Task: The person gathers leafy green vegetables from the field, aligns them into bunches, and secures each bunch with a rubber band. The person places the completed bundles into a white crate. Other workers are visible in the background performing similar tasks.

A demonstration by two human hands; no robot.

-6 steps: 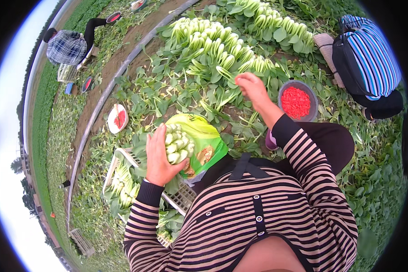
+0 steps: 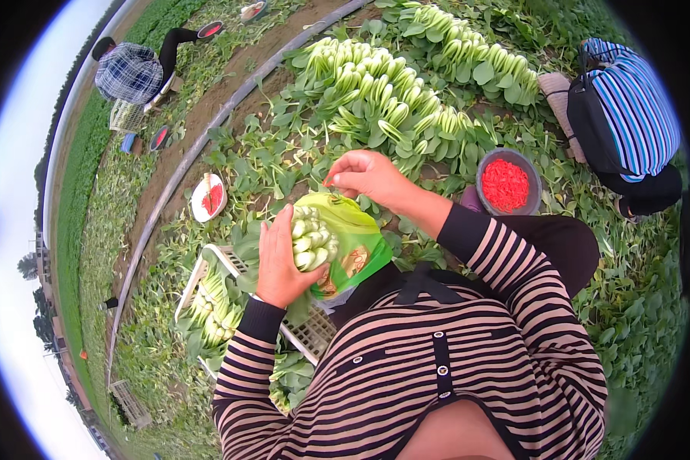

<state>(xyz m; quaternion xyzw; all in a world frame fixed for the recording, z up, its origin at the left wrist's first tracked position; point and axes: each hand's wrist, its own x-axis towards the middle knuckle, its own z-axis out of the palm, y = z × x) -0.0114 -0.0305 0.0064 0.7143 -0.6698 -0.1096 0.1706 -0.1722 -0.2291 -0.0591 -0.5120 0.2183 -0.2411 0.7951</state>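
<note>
My left hand is wrapped round a bundle of bok choy, its pale stem ends packed together and facing up. The bundle rests against a green and yellow plastic bag spread over my leg. Just beyond the bag's far edge is my right hand, its thumb and index finger pinched on a thin red strip, too small to make out exactly. The right hand is apart from the bundle. Rows of bok choy lie on the ground ahead.
A grey bowl of red strips stands by my right knee. To the left are a white bowl and a pale crate with bok choy. A grey hose crosses the ground. Two people work nearby, one in blue stripes.
My right hand has come left and nearer, from beside the bok choy row to the bag's far edge. My left hand keeps its hold on the bundle. The whole view has shifted slightly.
</note>
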